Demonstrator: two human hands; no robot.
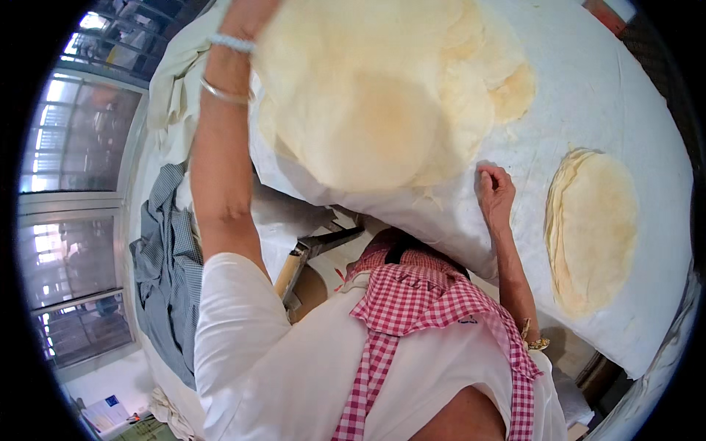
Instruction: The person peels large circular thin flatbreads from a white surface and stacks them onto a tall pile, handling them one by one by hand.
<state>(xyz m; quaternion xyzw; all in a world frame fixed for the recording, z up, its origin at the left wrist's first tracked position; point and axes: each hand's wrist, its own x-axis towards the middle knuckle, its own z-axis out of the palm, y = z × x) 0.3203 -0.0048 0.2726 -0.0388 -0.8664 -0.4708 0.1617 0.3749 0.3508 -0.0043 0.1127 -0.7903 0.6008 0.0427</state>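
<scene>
My left arm reaches to the top edge, and only the blurred base of my left hand (255,12) shows; its fingers are out of view. Beside it, a wide, overlapping pile of thin, pale round dough sheets or flatbreads (380,127) covers the middle of the white cloth (579,99). The front of the pile looks blurred. My right hand (496,190) rests at the cloth, just right of the pile's near edge, its fingers curled in and nothing visible in them. Further right lies a neat stack of similar rounds (595,234).
A grey checked cloth (168,264) lies bunched at the left, below crumpled cream fabric (176,105). Windows (77,253) stand beyond. Under the table's near edge is a frame part (331,238). Papers (105,413) lie at lower left.
</scene>
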